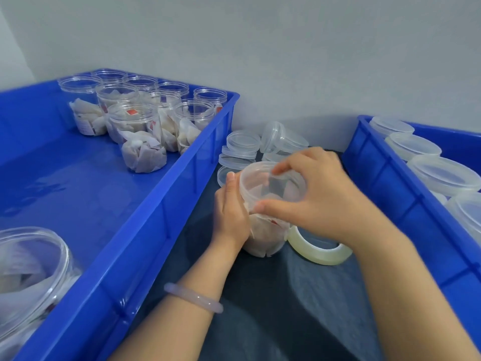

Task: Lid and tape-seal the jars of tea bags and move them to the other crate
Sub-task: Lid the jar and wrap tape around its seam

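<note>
Dark desk (286,308): left hand (230,212) grips clear plastic tea-bag jar (265,235); right hand (325,194) pinches translucent round lid (270,186) atop. Lidding step; clear tape roll (320,252) likely next.

**Two bare arms, one pale bangle**

We see two arms, both bare from the grip back to where the picture's lower edge cuts them off. The left hand (230,212) and the right hand (320,194) have short, trimmed nails. These show plainly on the left thumb at the far side of the grip and on the right thumb at its near side. On the left forearm, well behind the grip, we find a bangle (194,298). It is a smooth, rounded, translucent ring of pale lilac-pink with a soft gloss along its upper edge. The right hand looks slightly blurred.
</note>
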Available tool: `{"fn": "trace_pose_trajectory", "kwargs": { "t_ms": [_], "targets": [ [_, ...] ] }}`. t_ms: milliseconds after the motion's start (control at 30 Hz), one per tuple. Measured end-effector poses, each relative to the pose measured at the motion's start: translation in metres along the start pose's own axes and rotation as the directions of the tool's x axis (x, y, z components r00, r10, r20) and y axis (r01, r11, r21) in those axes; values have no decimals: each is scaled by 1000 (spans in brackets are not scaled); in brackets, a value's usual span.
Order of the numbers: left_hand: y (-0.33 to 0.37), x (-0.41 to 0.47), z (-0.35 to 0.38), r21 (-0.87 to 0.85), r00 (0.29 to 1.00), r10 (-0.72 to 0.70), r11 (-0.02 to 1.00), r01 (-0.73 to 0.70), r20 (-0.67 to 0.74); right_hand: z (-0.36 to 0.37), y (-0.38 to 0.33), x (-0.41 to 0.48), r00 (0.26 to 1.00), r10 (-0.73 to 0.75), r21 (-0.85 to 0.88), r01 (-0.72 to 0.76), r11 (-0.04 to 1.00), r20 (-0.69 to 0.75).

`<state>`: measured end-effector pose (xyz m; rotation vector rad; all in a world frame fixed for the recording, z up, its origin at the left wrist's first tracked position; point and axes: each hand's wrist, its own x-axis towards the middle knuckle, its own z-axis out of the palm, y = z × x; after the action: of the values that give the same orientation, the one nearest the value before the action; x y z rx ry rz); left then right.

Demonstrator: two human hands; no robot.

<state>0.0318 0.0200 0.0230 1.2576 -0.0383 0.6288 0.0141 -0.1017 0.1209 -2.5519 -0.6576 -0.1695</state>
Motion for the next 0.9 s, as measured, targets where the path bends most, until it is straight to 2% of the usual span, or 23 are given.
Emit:
{"fn": "trace_pose_trajectory", "kwargs": {
  "t_ms": [67, 100, 200, 300, 367, 467, 567, 633, 667, 700, 800, 900],
  "targets": [
    [0, -1, -2, -11, 998, -33, 999, 34, 61, 11, -1, 6, 998, -63, 104, 62, 993, 12],
    [0, -1, -1, -23, 996, -65, 998, 66, 54, 17, -2, 7, 996, -88, 98, 89, 991, -8],
    [0, 1, 3, -106, 991, -123, 986, 128, 57, 28, -7, 7, 989, -99, -46, 94, 994, -107],
    [0, 1, 1, -114, 987, -114, 985, 127, 111, 19, -5, 6, 989, -149, -124, 150, 981, 13],
    [-1, 2, -3, -47, 978, -147, 987, 156, 150, 8, 3, 6, 985, -147, -37, 151, 988, 88],
    [6, 4, -9, 13, 922, -240, 969, 248, 302, 9, 13, 8, 993, -111, 201, 100, 974, 45],
    [16, 8, -19, 10, 816, -190, 975, 220, 547, 14, 25, 11, 997, -75, 421, 68, 905, 0],
    [22, 9, -24, 123, 722, -219, 975, 184, 656, 12, 32, 12, 997, -76, 457, 54, 888, 32],
    [23, 8, -25, 202, 715, -251, 967, 156, 653, 12, 32, 13, 997, -72, 466, 44, 884, 42],
    [24, 7, -24, 270, 715, -268, 956, 115, 645, 13, 32, 13, 998, -58, 472, 34, 881, 36],
    [23, 4, -14, 348, 831, -189, 938, -5, 523, 25, 24, 12, 994, 57, 432, -13, 902, -88],
    [19, 0, -8, 379, 887, -185, 925, 12, 423, 38, 15, 9, 972, 111, 363, -28, 932, -209]
  ]
}}
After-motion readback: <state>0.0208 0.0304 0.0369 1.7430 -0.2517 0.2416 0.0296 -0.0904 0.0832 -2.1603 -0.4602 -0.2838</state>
